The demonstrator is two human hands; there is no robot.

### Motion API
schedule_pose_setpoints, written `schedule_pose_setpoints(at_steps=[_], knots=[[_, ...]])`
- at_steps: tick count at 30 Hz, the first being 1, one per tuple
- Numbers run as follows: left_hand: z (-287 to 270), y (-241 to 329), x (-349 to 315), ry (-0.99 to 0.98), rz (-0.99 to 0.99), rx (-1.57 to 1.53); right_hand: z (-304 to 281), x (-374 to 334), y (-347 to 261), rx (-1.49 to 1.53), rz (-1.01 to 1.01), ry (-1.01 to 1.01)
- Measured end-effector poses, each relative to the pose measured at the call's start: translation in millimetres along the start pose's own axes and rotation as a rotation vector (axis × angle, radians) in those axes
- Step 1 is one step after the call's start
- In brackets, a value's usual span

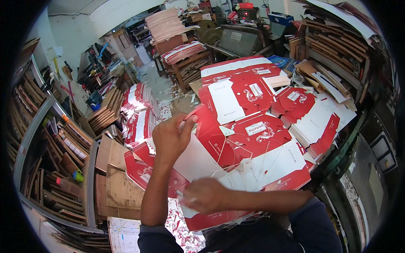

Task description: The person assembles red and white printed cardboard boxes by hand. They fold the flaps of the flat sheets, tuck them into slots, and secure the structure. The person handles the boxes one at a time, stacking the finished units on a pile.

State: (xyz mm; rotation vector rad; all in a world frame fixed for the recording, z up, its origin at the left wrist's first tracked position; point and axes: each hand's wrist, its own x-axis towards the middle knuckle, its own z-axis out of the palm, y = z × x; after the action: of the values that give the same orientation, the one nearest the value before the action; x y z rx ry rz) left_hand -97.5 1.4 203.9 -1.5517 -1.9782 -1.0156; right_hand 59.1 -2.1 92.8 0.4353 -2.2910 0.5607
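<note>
My left hand (173, 137) is closed, its thumb and fingers pinching the upper left edge of a red and white printed carton sheet (196, 158). This die-cut sheet slants down toward my body. Over its lower part is my right hand (206, 196), blurred by motion, with its fingers curled in. A small pale piece shows at those fingers, too smeared to name. Beside the sheet, on the right, lie stacked red and white carton blanks (274, 164) with white scroll prints. Thin, pale strands cross the blanks near my right hand.
More carton blanks (141, 126) are piled at the left, beside wooden boards (105, 109). White and red paper scraps (179, 227) litter the floor below. A shelf of boards (63, 160) stands at far left; stacked boards (333, 46) rise at the right. A machine (240, 40) stands behind.
</note>
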Motion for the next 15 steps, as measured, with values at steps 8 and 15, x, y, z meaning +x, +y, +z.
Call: schedule_pose_setpoints(at_steps=[8,15], knots=[[-11.4,1.6,-3.6,-0.066,-0.004,0.003,-52.7,0.3,-17.5,0.256,0.286,-0.147],[-14.8,1.5,-8.4,-0.068,0.051,-0.227,-98.9,-39.0,85.4,0.541,0.707,0.303]])
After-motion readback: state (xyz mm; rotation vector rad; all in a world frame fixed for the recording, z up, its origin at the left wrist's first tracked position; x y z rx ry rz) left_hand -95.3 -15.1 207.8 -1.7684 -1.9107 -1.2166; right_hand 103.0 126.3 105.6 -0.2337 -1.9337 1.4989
